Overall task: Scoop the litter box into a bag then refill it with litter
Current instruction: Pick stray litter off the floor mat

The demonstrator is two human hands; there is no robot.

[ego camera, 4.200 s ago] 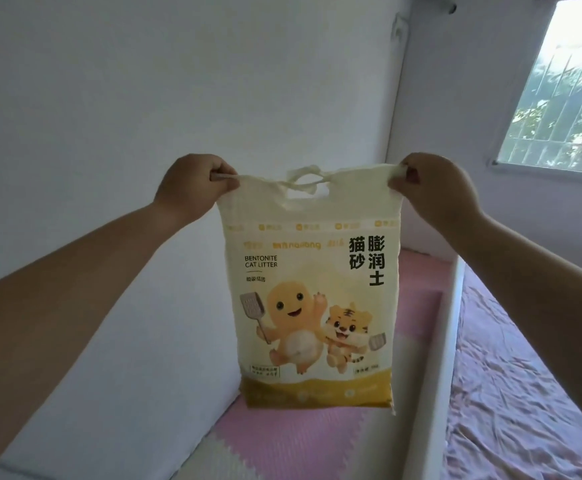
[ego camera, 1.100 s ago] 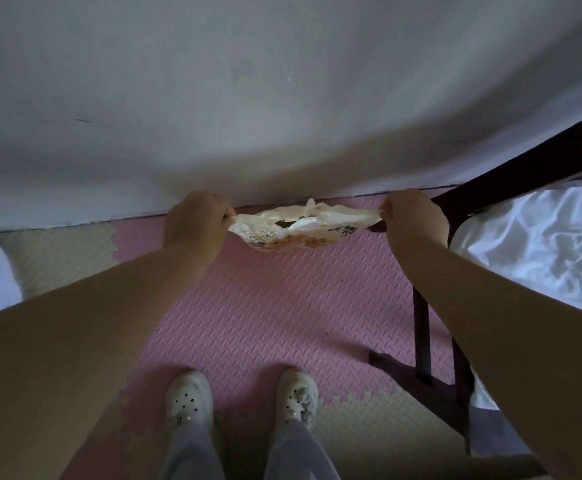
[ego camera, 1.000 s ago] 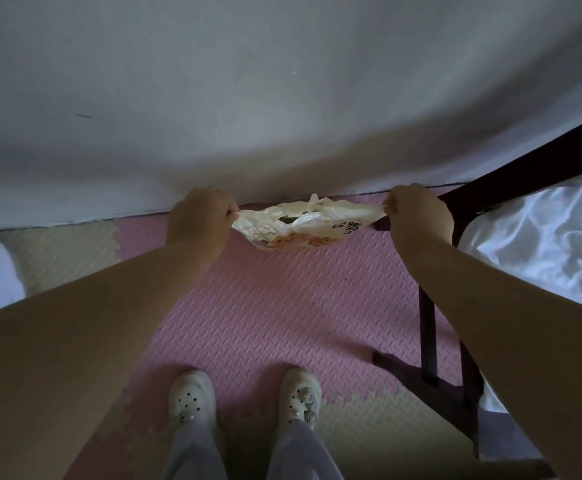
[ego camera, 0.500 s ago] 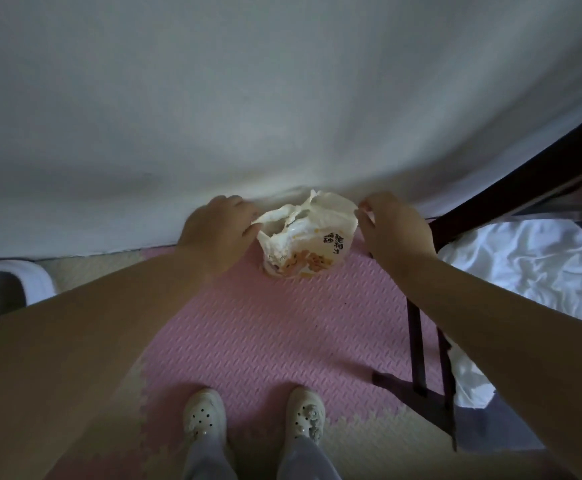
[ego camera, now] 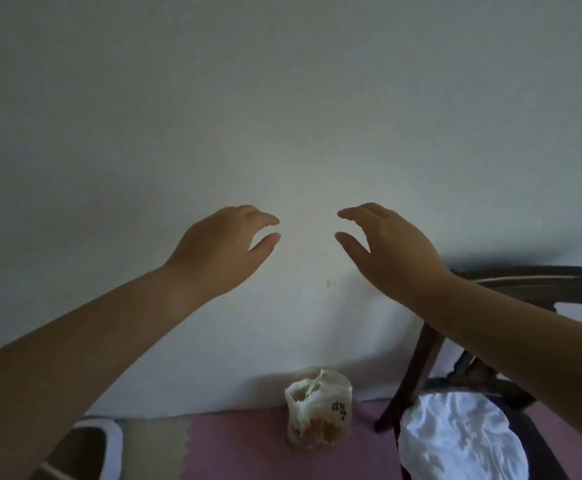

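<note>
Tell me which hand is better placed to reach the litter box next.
Left, probably. The litter box sits at the lower left, on the left hand's side. The right hand is over toward the chair. Both are open and empty.

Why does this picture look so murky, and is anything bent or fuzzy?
Head view: dim, flat light with no glare; both hands, left hand and right hand, look slightly soft; the litter bag print is blurred; the wide lens bows the chair rail.
</note>
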